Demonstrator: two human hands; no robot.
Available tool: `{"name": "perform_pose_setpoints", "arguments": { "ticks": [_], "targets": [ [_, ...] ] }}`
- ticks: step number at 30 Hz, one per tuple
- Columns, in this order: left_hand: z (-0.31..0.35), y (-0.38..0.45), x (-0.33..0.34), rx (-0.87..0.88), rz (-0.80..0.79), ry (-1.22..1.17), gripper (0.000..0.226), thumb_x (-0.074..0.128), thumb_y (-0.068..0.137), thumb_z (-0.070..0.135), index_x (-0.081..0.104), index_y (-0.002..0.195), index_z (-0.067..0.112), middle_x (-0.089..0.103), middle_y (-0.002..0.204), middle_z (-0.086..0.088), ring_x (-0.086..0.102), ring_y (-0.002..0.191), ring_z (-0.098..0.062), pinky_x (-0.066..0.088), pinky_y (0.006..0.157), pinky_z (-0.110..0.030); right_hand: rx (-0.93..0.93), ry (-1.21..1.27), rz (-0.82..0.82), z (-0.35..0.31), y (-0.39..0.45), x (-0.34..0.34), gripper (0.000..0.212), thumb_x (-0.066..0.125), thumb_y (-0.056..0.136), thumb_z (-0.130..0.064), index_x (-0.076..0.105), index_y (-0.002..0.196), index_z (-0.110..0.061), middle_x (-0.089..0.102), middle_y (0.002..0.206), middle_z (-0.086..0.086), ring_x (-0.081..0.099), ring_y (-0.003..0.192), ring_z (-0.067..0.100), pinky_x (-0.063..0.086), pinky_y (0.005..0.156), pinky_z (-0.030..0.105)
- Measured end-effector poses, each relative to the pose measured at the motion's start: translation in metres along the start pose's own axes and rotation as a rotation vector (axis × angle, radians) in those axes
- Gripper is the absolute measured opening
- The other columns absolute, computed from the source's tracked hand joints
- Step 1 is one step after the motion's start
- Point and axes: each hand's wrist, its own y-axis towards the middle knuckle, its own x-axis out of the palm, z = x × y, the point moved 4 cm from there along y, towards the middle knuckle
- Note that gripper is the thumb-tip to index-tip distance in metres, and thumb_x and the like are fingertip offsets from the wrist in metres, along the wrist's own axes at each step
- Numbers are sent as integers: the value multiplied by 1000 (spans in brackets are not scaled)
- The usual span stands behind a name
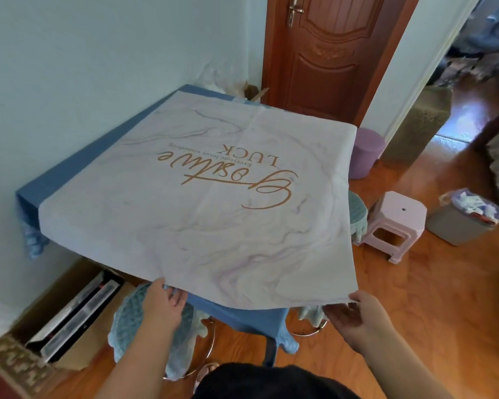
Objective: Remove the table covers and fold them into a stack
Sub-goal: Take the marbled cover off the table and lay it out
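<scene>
A white marbled table cover (213,226) with gold lettering lies over the small table, its near edge lifted off the top. My left hand (163,300) pinches that near edge toward its left side, fingers under the cloth. My right hand (355,312) pinches the near right corner. Beneath it a blue table cover (78,165) shows along the left side and hangs down at the front (242,315).
The table stands against a pale wall (69,67), with a wooden door (329,53) behind it. A blue-cushioned stool (144,332) sits under the near edge. A pink plastic stool (392,223), a purple bin (365,152) and a grey bin (461,220) stand to the right. A cardboard box (69,318) lies lower left.
</scene>
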Motion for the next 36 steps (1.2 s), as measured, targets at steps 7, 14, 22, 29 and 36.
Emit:
{"name": "perform_pose_setpoints", "arguments": {
  "ticks": [7, 14, 22, 29, 36],
  "targets": [
    [93, 70, -26, 130, 110, -31, 35, 48, 99, 29, 58, 128, 12, 61, 140, -11, 66, 99, -21, 54, 97, -41, -175, 166, -12, 30, -10, 38, 70, 60, 88, -67, 51, 140, -22, 62, 131, 3, 60, 120, 30, 49, 100, 56],
    [165, 111, -39, 139, 219, -21, 35, 59, 96, 31, 59, 129, 17, 68, 118, -4, 67, 93, -21, 56, 76, -40, 28, 64, 129, 99, 5, 63, 29, 62, 99, -32, 52, 120, -15, 64, 117, 12, 64, 92, 34, 56, 82, 48],
    [229, 146, -23, 332, 318, 285, 59, 59, 95, 37, 47, 145, 8, 60, 132, -6, 63, 112, -27, 53, 91, -39, -33, 114, 494, 106, 13, 75, 34, 53, 96, -27, 60, 125, -10, 67, 105, 5, 64, 89, 26, 53, 76, 38],
    [262, 106, 56, 627, 80, 873, 30, 44, 107, 17, 60, 112, -7, 62, 118, -31, 59, 111, -42, 43, 89, -42, -447, -157, 413, 75, -29, 135, 30, 39, 102, -36, 53, 81, -19, 47, 74, 3, 43, 62, 17, 36, 57, 36],
    [114, 22, 119, 1056, -805, 1565, 39, 43, 108, 25, 54, 145, 28, 72, 115, -8, 67, 105, -27, 52, 90, -40, -490, -225, 136, 78, -51, 171, 20, 46, 105, -38, 60, 96, -25, 69, 105, 2, 64, 101, 24, 53, 95, 44]
  ]
}}
